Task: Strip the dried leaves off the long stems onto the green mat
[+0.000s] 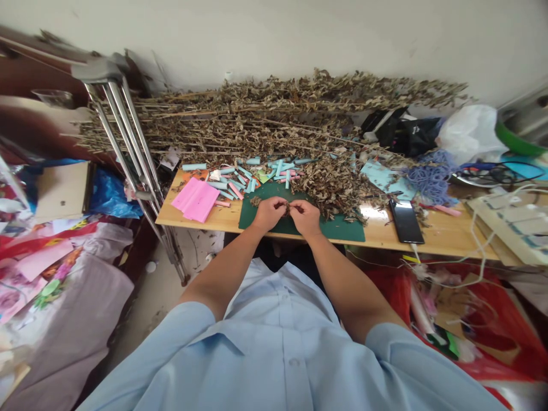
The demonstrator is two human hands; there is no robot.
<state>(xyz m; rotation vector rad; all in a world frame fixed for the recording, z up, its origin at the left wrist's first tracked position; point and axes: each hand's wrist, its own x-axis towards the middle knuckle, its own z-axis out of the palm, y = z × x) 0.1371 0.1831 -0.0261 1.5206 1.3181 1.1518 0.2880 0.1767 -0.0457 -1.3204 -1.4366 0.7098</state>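
My left hand [268, 213] and my right hand [305, 217] meet over a green cutting mat [342, 229] on a wooden table [445, 237]. Both are closed, pinching a small clump of dried brown leaves [287, 208] between them. A loose heap of dried leaves [342, 185] lies just right of my hands. A long bundle of dried leafy stems [265, 111] stretches along the wall behind.
Pink paper sheets [196, 200] and several blue and pink paper rolls [244, 177] lie at the table's left. A black phone [405, 221] rests to the right, with purple yarn [430, 174] and bags behind. Metal crutches [132, 154] lean at the table's left end.
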